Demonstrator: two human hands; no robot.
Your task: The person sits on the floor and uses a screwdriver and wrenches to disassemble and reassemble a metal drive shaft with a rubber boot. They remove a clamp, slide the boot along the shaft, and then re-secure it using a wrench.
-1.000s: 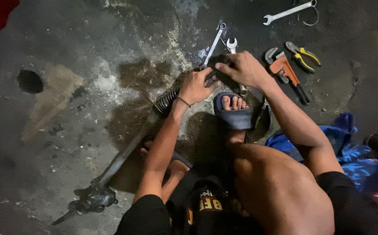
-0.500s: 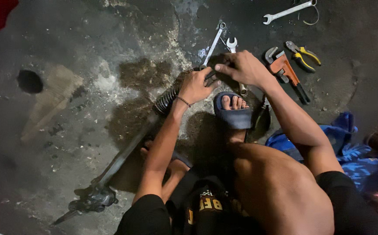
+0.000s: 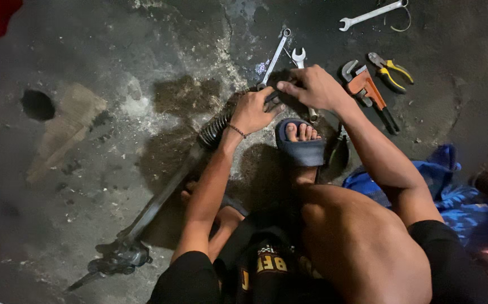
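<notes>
My left hand point(image 3: 253, 111) has its fingers curled tight around the upper end of a long, greasy steering rack point(image 3: 159, 197), just above its ribbed rubber boot point(image 3: 214, 130), near the middle of the frame. My right hand point(image 3: 311, 87) sits just right of it, fingers bent and pinched on the rack's tip, though I cannot tell exactly what they nip. The rack runs diagonally down to the lower left across the concrete floor point(image 3: 114, 50). I count three wrenches: two point(image 3: 273, 56) point(image 3: 298, 56) above my hands, one point(image 3: 370, 14) at the upper right. One orange pipe wrench point(image 3: 366, 87) and one pair of yellow-handled pliers point(image 3: 391, 70) lie to the right. One sandalled foot point(image 3: 300, 143) rests below my hands.
</notes>
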